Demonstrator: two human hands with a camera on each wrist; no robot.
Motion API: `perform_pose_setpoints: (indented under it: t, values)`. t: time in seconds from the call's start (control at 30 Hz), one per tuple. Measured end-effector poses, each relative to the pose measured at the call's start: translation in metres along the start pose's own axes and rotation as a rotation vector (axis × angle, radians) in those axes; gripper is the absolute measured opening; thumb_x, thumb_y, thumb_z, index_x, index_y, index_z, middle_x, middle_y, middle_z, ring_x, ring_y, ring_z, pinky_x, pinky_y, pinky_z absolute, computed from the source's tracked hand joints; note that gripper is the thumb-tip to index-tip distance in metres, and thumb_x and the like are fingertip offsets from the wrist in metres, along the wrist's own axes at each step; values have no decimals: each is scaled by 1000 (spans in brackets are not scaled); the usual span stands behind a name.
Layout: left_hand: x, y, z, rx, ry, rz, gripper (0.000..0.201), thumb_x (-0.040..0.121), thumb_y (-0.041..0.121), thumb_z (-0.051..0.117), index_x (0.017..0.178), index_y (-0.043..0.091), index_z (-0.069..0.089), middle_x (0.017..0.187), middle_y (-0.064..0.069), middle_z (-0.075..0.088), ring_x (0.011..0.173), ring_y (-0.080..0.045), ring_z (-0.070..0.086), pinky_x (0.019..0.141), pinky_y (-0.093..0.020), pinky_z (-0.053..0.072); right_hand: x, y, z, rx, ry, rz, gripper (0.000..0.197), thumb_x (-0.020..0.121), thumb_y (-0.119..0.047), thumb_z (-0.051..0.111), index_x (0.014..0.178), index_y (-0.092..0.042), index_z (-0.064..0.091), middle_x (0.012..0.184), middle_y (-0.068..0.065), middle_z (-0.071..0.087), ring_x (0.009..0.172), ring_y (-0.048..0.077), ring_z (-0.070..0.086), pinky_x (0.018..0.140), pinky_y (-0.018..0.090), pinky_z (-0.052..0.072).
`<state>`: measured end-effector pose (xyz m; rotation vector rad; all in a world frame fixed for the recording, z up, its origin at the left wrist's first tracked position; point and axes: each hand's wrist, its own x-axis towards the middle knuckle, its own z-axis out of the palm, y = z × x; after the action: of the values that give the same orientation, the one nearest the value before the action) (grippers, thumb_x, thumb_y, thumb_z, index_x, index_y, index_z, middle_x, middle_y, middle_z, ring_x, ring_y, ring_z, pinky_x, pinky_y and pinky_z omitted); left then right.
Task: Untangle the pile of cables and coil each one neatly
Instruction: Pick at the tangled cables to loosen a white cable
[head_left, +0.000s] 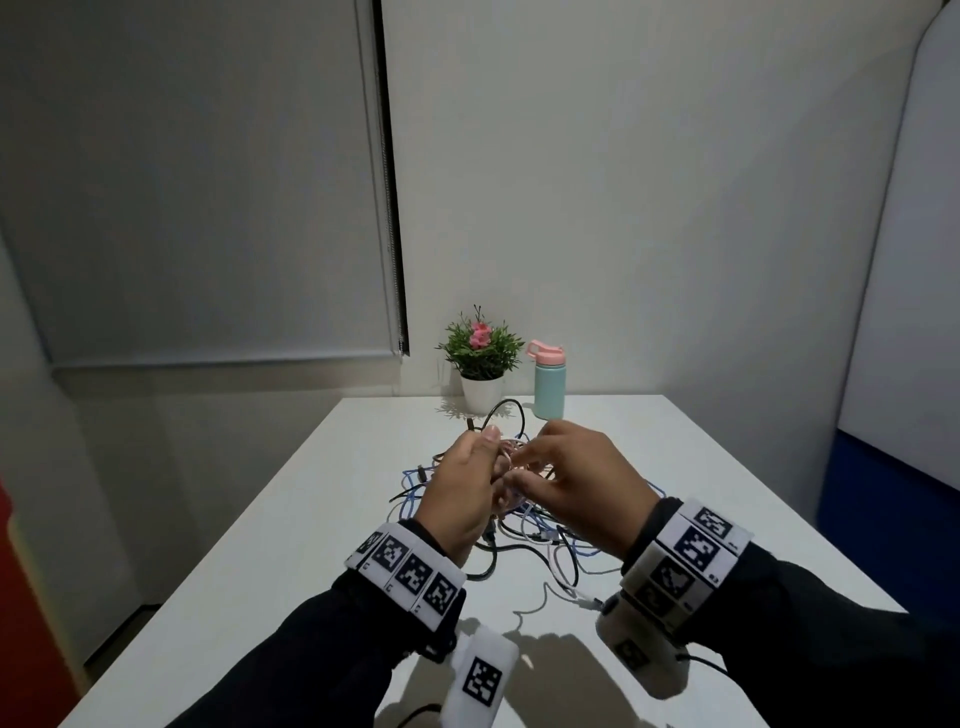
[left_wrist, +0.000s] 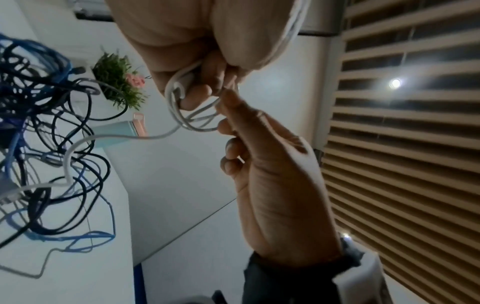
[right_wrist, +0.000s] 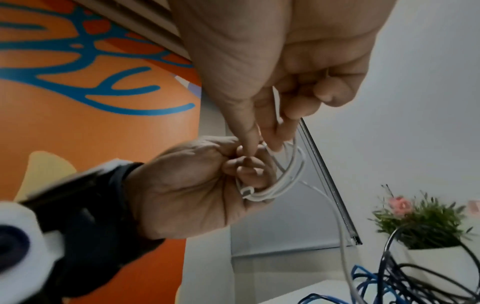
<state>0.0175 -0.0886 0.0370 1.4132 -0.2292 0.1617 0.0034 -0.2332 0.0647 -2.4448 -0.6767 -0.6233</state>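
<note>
Presently a white cable (right_wrist: 280, 185) is pinched in small loops by the left hand (head_left: 462, 488) and right hand (head_left: 582, 483) held together; loops should be kept even, slack drawn gently from the pile (head_left: 519, 535).

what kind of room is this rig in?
Probably a small office or meeting room: a plain white table against a bare wall, a window with a roller blind, and desk items, a potted plant and a water bottle.
</note>
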Motion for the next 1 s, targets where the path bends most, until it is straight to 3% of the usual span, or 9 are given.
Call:
perform_pose_setpoints:
  t: [0.13,0.23,0.33,0.5,0.57,0.63,0.7,0.8,1.0]
  values:
    - [-6,4,1,-151,-64,-51,28,109,21,37,89,6,50,58,2,39,43,-7,37,48,-23,36,5,5,2,-11,-93,86,14,87,-32,69,88,-20,75,81,-5,59,77,11,53,69,29,39]
    - [-6,3,-5,-89,-98,-51,27,108,22,39,86,9,49,57,5,39,45,-8,34,46,-22,33,5,11,2,477,-173,292,24,87,-23,60,73,-4,63,73,7,56,72,18,47,70,34,36]
    - [-2,-1,-12,-6,-104,-26,27,107,25,43,88,8,51,61,1,43,51,-12,38,52,-28,35,4,12,0,821,-155,456,19,88,-18,51,73,-9,58,72,6,54,74,20,45,74,38,34]
    - [7,-4,-23,95,-66,-1,29,108,27,41,89,10,56,54,7,44,48,-9,35,51,-27,33,4,19,-11,974,-209,366,30,96,-22,58,67,-14,51,62,5,43,66,27,44,88,48,48]
    - [10,-2,-25,119,-57,-10,31,108,28,40,87,11,54,54,7,42,45,-8,34,48,-24,30,3,24,-16,1037,-226,353,31,97,-24,59,69,-11,52,55,-2,30,49,18,36,72,45,53]
    - [11,1,-27,117,-48,-33,32,108,28,39,83,11,50,56,5,42,47,-10,35,47,-24,28,2,30,-20,971,-249,342,25,97,-26,59,83,-6,64,51,-7,28,43,12,28,49,28,40]
    - [11,4,-29,58,-49,-79,34,108,29,39,79,13,46,59,3,35,48,-10,31,46,-23,28,3,35,-22,695,-209,285,21,96,-29,60,86,-14,70,46,-12,35,40,9,33,43,21,33]
    - [7,4,-30,-100,-95,-163,34,108,31,40,78,15,45,58,5,28,44,-7,23,44,-21,29,7,43,-27,185,-51,156,21,93,-38,63,80,-23,71,56,-11,57,51,2,48,51,16,35]
    - [7,4,-28,76,-51,-98,35,108,31,40,79,13,49,61,3,35,48,-9,30,49,-25,31,11,45,-28,-87,36,91,28,91,-45,63,72,-25,60,59,-10,53,59,2,48,53,20,31]
